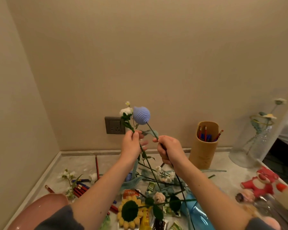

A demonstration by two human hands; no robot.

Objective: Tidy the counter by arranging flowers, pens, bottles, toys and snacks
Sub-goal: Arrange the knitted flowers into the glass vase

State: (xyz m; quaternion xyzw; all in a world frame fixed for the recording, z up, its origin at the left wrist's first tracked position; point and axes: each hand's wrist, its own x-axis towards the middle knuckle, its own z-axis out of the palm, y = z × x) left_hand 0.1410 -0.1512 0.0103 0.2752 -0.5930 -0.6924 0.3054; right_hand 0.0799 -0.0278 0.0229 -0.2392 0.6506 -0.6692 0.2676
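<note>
Hands raised: left hand (131,143) pinches white flower (125,112), right hand (169,150) grips blue crochet tulip (141,115).

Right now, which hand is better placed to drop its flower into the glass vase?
Probably the right hand: it grips the blue crocheted flower by the stem, nearer the glass vase. The left hand, holding the white flower, is farther off.

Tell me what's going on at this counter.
A person is tidying. The left grip holds a white flower by its stem, the right grip a blue knitted flower likewise, both raised above the counter. More flowers, pencils and snack packets lie scattered below; other pencils stand in the tan holder.
</note>
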